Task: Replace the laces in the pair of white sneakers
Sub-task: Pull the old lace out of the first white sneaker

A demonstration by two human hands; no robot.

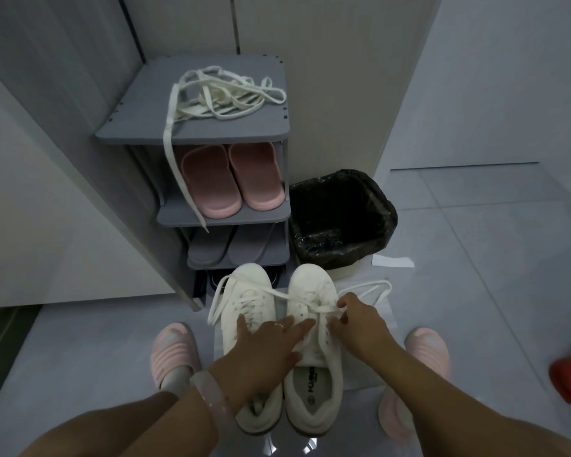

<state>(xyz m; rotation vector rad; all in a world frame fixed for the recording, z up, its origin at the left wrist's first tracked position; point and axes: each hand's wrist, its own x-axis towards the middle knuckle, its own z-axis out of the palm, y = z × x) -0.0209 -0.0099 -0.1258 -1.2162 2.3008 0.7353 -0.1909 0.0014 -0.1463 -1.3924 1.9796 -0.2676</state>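
**Head view: lacing under way on the right sneaker**

Head view shows both white sneakers [279,344] side by side on the floor below the shoe rack [211,133], each partly laced. A tangle of laces [221,94] lies on the rack's top shelf. By my judgement, threading is unfinished. Left hand [267,347] lies flat, fingers spread, across both shoes; right hand [360,321] pinches the lace [370,288] at the right shoe's eyelets.
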